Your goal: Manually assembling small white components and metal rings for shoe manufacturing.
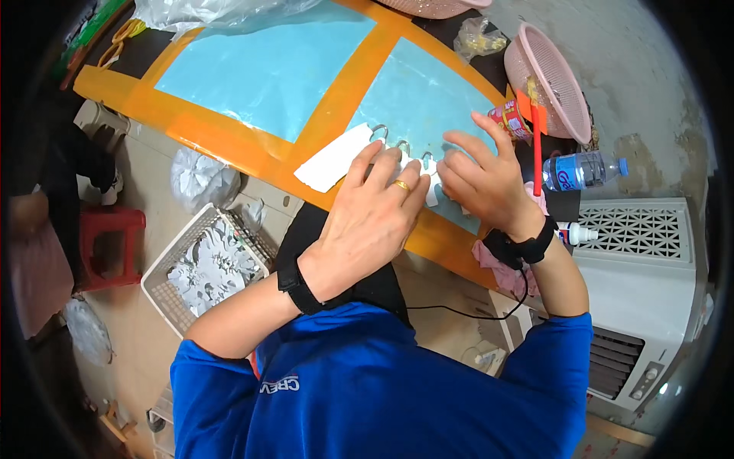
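A white sheet piece lies on the blue and orange table covering. My left hand, with a ring on one finger, is laid over its right part, fingers stretched out. Small curved greyish loops stick out beyond those fingertips along the far edge; I cannot make out what they are. My right hand hovers just to the right, fingers apart and loosely bent, the index finger raised. Beneath it small white bits show partly. No object is visible in the right hand's fingers.
A red cup, a pink basket and a water bottle stand at the right. A white air cooler is beside me. Below left sits a basket of white scraps, near a red stool. Another person is far left.
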Available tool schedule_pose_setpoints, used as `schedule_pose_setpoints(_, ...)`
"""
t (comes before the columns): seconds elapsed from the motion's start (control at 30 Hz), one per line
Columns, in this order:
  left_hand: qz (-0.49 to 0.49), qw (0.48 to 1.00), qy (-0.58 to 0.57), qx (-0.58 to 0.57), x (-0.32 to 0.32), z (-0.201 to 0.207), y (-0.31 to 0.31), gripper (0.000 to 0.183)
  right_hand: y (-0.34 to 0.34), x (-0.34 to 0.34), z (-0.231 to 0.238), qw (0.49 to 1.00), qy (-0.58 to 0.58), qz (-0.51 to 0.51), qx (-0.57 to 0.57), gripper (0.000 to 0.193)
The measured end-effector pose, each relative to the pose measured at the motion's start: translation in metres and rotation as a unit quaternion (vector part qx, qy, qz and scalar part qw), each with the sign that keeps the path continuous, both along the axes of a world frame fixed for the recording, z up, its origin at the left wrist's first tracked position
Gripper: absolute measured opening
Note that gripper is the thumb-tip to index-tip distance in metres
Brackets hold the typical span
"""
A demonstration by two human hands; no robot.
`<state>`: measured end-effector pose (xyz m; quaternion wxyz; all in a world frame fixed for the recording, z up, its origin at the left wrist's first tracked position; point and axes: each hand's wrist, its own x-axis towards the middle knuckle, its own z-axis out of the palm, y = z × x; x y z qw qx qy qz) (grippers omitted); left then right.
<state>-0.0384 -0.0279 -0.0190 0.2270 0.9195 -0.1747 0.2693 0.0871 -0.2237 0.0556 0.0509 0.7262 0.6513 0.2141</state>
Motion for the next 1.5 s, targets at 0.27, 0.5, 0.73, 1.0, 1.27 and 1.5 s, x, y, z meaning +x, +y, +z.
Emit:
schedule_pose_setpoints(0.27, -0.013, 1.000, 0.019, -0.008, -0.001, 0.005, 0.002, 0.044, 0.000, -0.012, -0.001, 0.987, 0.098, -0.082, 0.100, 0.016)
schedule_pose_setpoints(0.5, -0.024, 0.999, 0.037, -0.011, -0.001, 0.006, 0.004, 0.047, 0.009, -0.031, 0.003, 0.899, 0.309, -0.238, 0.199, 0.015)
schedule_pose_setpoints(0.73, -0.025, 0.999, 0.025, -0.015, 0.000, 0.004, 0.003, 0.048, 0.023, -0.030, -0.009, 0.869, 0.305, -0.345, 0.179, 0.016)
schedule_pose_setpoints(1.0, -0.035, 0.999, 0.020, -0.018, 0.001, 0.004, 0.004, 0.049, 0.022, -0.039, -0.019, 0.851, 0.321, -0.354, 0.216, 0.014)
schedule_pose_setpoints(1.27, -0.040, 0.999, 0.012, -0.008, 0.002, 0.002, 0.004, 0.047, 0.027, -0.052, -0.031, 0.880, 0.257, -0.321, 0.237, 0.019)
schedule_pose_setpoints(1.5, -0.043, 0.999, 0.015, -0.005, 0.002, 0.003, 0.005, 0.046, 0.027, -0.046, -0.034, 0.773, 0.405, -0.376, 0.311, 0.023)
